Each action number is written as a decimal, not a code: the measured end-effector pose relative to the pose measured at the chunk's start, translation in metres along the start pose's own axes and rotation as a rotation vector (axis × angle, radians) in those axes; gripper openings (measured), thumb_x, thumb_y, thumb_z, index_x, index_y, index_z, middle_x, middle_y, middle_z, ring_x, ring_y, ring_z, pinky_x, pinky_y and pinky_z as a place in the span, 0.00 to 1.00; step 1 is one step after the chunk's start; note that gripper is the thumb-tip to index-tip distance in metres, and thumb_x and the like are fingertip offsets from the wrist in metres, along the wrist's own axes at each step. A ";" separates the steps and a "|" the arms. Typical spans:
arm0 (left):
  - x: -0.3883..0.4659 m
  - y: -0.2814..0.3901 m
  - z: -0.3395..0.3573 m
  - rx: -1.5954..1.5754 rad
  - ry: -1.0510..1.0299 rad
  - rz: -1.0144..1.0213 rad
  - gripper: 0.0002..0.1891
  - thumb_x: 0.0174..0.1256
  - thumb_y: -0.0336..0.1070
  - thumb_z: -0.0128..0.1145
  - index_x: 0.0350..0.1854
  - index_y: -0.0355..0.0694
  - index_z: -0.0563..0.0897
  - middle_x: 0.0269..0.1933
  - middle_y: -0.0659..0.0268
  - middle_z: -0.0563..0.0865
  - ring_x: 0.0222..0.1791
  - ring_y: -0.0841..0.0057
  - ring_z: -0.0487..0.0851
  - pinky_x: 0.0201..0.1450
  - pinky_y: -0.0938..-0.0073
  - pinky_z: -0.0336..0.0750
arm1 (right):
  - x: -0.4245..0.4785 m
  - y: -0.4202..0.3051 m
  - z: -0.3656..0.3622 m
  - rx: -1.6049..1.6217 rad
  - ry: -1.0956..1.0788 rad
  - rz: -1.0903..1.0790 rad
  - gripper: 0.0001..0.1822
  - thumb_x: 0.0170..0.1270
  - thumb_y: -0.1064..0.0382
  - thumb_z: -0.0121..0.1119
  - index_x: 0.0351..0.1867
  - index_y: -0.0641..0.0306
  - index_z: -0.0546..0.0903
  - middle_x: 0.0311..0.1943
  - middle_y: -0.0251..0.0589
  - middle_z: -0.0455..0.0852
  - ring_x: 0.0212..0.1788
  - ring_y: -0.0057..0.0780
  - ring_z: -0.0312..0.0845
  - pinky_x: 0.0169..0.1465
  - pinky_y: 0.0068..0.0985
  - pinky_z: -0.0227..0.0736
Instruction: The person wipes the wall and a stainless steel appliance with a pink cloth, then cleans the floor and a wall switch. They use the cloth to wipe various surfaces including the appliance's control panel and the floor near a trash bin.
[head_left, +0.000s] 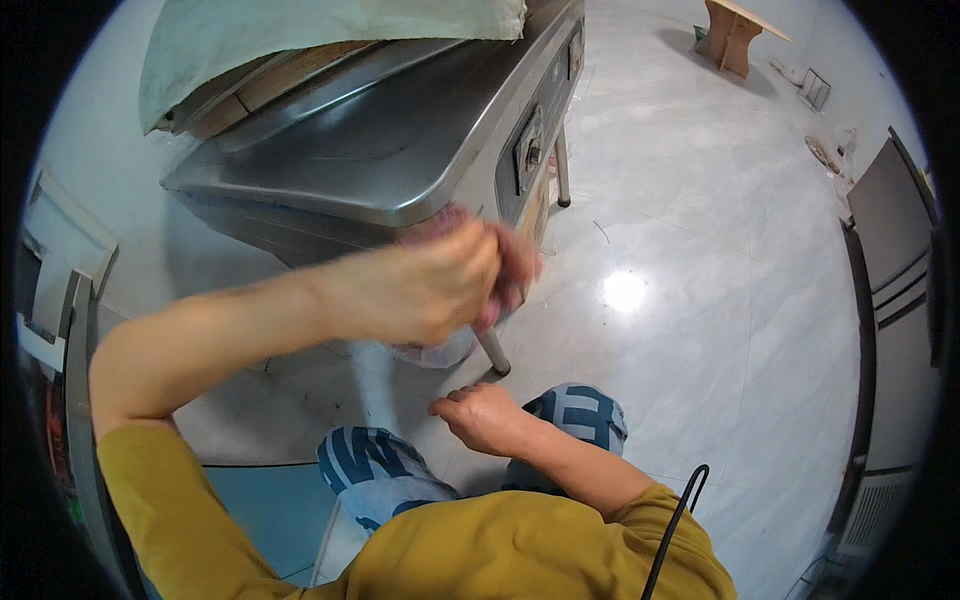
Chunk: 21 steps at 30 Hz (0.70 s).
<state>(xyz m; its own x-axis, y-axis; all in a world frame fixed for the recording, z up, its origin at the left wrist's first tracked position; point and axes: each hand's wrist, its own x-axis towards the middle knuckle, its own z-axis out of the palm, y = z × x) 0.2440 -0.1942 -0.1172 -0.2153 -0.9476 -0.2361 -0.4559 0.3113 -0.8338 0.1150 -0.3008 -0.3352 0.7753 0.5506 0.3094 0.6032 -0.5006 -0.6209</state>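
Observation:
My left hand (457, 277) is blurred by motion at the near corner of a stainless-steel gas stove (352, 150). It grips a pink cloth (491, 311), parts of which show above and below the fingers; the rest is hidden in the hand. Below it, my right hand (480, 416) hovers by my right knee with its fingers curled, and nothing shows in it. A control knob (534, 152) sits on the stove's front panel, just past my left hand.
A pale cloth (330, 30) drapes over the stove's far part. Stove legs (491, 352) stand on the glossy tiled floor (675, 337). A translucent plastic bag (439, 352) shows under the stove. A dark refrigerator (896, 300) lines the right; a wooden table (731, 41) stands far off.

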 end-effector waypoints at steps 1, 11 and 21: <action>0.000 -0.019 -0.010 0.064 0.032 -0.062 0.15 0.64 0.44 0.60 0.45 0.40 0.88 0.52 0.59 0.86 0.61 0.64 0.79 0.71 0.56 0.66 | 0.000 0.001 0.002 0.003 0.002 -0.001 0.14 0.55 0.71 0.59 0.45 0.61 0.84 0.31 0.45 0.86 0.35 0.47 0.84 0.38 0.43 0.78; 0.050 -0.070 -0.045 -0.420 -0.233 -0.479 0.13 0.58 0.39 0.63 0.40 0.36 0.88 0.49 0.57 0.87 0.60 0.62 0.81 0.70 0.61 0.68 | 0.000 0.001 0.011 0.060 -0.001 -0.020 0.14 0.57 0.71 0.58 0.46 0.61 0.85 0.33 0.47 0.86 0.36 0.49 0.84 0.40 0.43 0.79; -0.040 0.028 0.003 -0.028 0.490 -0.582 0.15 0.61 0.42 0.62 0.50 0.48 0.88 0.64 0.71 0.81 0.71 0.70 0.72 0.73 0.57 0.68 | 0.005 0.007 0.007 0.010 -0.065 0.065 0.15 0.58 0.71 0.58 0.48 0.61 0.84 0.33 0.48 0.87 0.38 0.50 0.84 0.41 0.43 0.78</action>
<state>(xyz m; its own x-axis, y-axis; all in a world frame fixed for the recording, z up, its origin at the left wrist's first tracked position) 0.2425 -0.1481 -0.1331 -0.2890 -0.8213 0.4919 -0.6333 -0.2213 -0.7416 0.1218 -0.2966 -0.3435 0.7987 0.5598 0.2208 0.5499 -0.5299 -0.6457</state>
